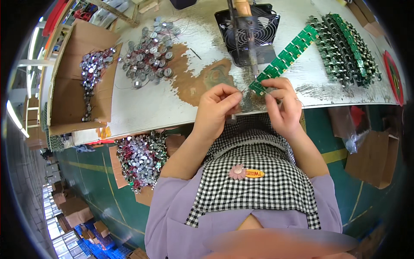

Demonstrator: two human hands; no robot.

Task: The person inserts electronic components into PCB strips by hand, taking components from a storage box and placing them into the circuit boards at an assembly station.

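Note:
My right hand grips the near end of a long green circuit board strip, which slants up to the right over the table. Facing it, my left hand is closed, thumb and forefinger pinching a thin wire at the board's near corner. Just below that hand shows a small round metal motor; whether the wire belongs to it I cannot tell. Between my hands a soldering iron points down, its tip close to or touching the board's near end.
Behind the iron stands a black fan. Small motors lie heaped at left, beside a cardboard box holding more. Stacked circuit boards fill the right side. Below the table edge sits another heap of motors.

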